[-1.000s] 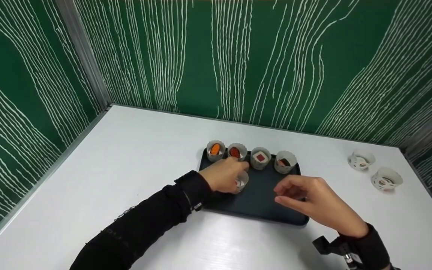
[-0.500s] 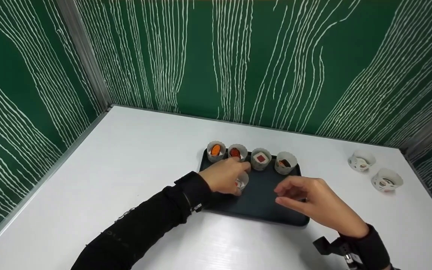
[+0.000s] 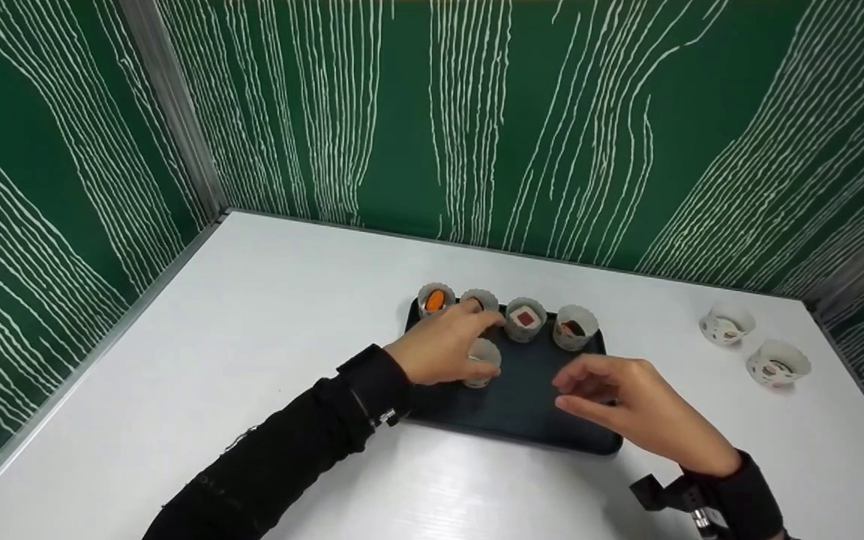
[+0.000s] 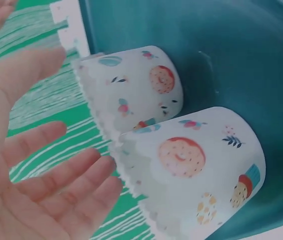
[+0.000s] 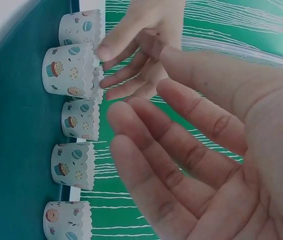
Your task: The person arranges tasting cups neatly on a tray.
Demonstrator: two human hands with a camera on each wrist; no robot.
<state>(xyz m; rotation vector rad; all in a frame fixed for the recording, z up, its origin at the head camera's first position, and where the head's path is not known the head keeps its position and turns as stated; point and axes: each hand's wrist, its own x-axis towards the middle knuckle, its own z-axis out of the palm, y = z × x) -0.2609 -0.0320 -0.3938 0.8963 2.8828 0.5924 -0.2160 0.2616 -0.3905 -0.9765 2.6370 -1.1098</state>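
My left hand (image 3: pixel 439 349) is spread just above a patterned paper baking cup (image 3: pixel 487 350) standing on a dark tray (image 3: pixel 529 409). In the left wrist view, the thumb and fingers are apart with nothing between them, beside the cup (image 4: pixel 196 175) printed with doughnuts and cupcakes. Along the tray's far edge, similar cups hold an orange piece (image 3: pixel 436 301), a white block with a red square (image 3: pixel 526 319), and a dark-and-orange piece (image 3: pixel 571 328). Another back-row cup (image 3: pixel 479 294) is partly hidden by my left hand. My right hand (image 3: pixel 631 401) hovers over the tray's right side, fingers loosely bent, holding nothing.
Two more patterned cups (image 3: pixel 728 326) (image 3: pixel 778 365) stand on the white table (image 3: pixel 289 300) right of the tray, with something in each. Green panels (image 3: pixel 394 112) with white wavy lines enclose the table's back and sides.
My left hand has loosened from around the front cup and lifted slightly, its thumb and fingers spreading. The front cup stays on the tray. My right hand has hardly moved.
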